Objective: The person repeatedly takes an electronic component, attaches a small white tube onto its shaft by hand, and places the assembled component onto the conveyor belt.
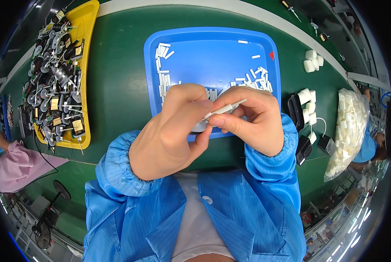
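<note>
My left hand (pixel 171 131) and my right hand (pixel 252 122) meet over the near edge of a blue tray (pixel 204 46). The right hand pinches a thin white stick-like piece (pixel 223 109) between thumb and forefinger. My left hand's fingers curl around a small pale part (pixel 199 127) at that piece's lower end; most of it is hidden. Small white tubes (pixel 162 65) lie in a column on the tray's left, and more (pixel 256 78) are heaped on its right.
A yellow tray (pixel 87 26) at the left holds several wired black and metal components. White cylinders (pixel 312 61) stand at the right, near a black device (pixel 296 111) and a clear bag of white parts (pixel 350 126). Another person in pink (pixel 12 166) sits at far left.
</note>
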Action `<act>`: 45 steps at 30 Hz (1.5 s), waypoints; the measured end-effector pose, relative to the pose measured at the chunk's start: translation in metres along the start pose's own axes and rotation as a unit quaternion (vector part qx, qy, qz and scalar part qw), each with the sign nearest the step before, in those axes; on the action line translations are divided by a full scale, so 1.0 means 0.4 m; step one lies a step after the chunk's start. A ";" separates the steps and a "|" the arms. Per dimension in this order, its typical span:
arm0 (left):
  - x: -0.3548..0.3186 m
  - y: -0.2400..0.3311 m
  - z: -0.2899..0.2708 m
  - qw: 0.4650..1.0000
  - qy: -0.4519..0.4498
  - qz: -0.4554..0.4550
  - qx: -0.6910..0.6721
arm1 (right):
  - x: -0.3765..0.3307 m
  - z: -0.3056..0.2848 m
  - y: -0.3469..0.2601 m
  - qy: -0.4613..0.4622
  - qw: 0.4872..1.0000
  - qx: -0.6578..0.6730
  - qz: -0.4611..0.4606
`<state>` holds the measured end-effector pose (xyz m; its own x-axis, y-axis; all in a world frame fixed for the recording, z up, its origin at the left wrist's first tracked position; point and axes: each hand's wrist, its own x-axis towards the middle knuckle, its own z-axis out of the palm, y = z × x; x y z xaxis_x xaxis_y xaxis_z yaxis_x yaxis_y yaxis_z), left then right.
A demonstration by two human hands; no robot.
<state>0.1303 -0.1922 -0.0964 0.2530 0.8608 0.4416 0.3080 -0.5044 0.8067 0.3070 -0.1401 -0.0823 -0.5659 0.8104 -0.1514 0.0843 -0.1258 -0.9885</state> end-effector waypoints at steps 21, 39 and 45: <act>0.136 -0.127 -0.023 0.999 0.038 0.033 0.018 | 0.000 -0.065 0.025 0.164 0.986 0.025 -0.017; 0.506 -0.506 -0.135 0.978 -0.077 -0.166 -0.103 | 0.018 -0.095 0.093 0.179 0.983 -0.017 0.044; 0.240 -0.141 -0.062 0.897 -0.152 -0.191 -0.369 | 0.019 -0.133 -0.050 0.256 0.769 -0.504 -0.299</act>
<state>0.1144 -0.0794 -0.0899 0.5320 0.8458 0.0405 -0.2365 0.1025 0.9662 0.3447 -0.1011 -0.0639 -0.3765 0.7022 0.6043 0.6734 0.6554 -0.3420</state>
